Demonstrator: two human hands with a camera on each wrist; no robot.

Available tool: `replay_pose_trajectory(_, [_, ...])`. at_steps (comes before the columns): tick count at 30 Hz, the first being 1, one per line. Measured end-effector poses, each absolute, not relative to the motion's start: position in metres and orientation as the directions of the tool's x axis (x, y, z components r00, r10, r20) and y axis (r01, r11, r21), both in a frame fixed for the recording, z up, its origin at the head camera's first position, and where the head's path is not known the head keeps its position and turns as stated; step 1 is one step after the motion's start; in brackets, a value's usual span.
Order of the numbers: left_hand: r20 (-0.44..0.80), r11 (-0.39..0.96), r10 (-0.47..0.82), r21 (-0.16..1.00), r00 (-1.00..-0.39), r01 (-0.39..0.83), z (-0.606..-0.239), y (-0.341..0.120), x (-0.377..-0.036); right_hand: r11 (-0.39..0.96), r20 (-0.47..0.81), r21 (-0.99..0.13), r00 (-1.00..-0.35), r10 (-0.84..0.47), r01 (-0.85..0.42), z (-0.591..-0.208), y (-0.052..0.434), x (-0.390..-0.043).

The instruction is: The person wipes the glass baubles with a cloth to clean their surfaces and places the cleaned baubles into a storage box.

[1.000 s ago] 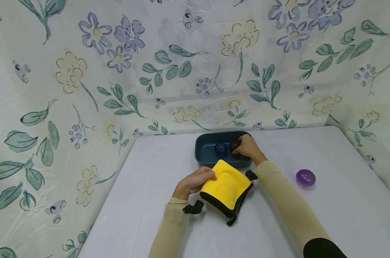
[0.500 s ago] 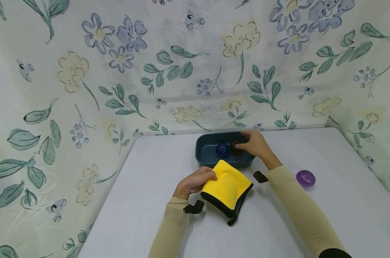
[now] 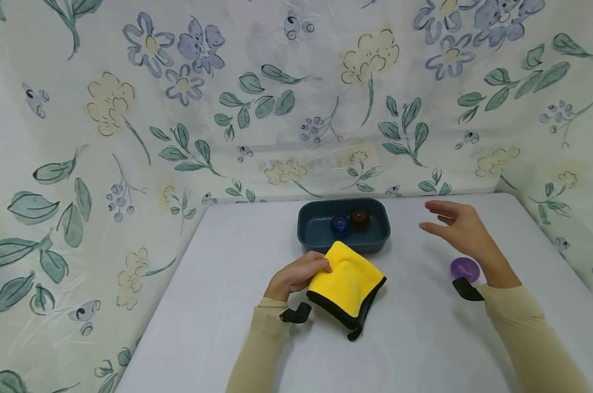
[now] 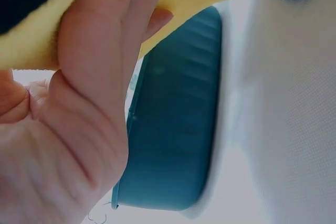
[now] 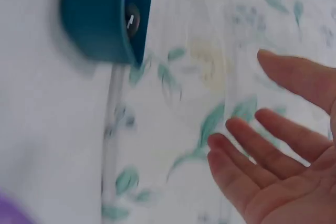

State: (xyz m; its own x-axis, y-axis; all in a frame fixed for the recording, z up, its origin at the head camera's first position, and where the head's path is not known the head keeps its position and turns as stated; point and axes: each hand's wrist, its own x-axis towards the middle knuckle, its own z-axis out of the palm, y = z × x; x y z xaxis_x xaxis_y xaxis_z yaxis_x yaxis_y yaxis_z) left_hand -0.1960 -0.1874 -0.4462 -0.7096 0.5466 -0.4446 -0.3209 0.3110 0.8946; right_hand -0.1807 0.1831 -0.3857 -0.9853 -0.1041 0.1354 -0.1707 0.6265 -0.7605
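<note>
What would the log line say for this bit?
left hand: holds yellow cloth | right hand: open, above table | dark blue tray: blue ball, brown ball | purple ball: on table

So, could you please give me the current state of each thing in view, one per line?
Left hand: grips the yellow cloth.
Right hand: open, in the air, holding nothing.
Yellow cloth: folded, on the table.
Tray: holds two balls.
Blue ball: in tray.
Brown ball: in tray.
Purple ball: on table, outside tray.
</note>
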Motion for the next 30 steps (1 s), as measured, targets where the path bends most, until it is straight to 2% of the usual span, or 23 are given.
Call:
replay_pose_trajectory(5, [-0.453, 0.317, 0.539, 0.89, -0.71, -0.328, -0.446, -0.187, -0.197, 0.64, 0.132, -0.755, -0.989, -0.068, -0.145, -0.404, 0.226, -0.158])
replay_pose_trajectory(11, [-0.464, 0.326, 0.53, 0.884, -0.71, -0.335, -0.448, -0.185, -0.196, 0.654, 0.109, -0.746, -0.992, -0.064, -0.124, -0.438, 0.253, -0.135])
replay_pose_trajectory(15, [-0.459, 0.326, 0.529, 0.886, -0.713, -0.329, -0.449, -0.185, -0.195, 0.655, 0.092, -0.747, -0.993, -0.068, -0.114, -0.453, 0.261, -0.126])
replay_pose_trajectory(24, [-0.455, 0.322, 0.534, 0.889, -0.712, -0.326, -0.448, -0.187, -0.195, 0.663, -0.059, -0.748, -0.994, -0.093, -0.018, -0.474, 0.267, -0.12])
replay_pose_trajectory(30, [-0.448, 0.312, 0.536, 0.893, -0.716, -0.325, -0.447, -0.187, -0.195, 0.658, -0.04, -0.752, -0.994, -0.099, -0.035, -0.478, 0.266, -0.121])
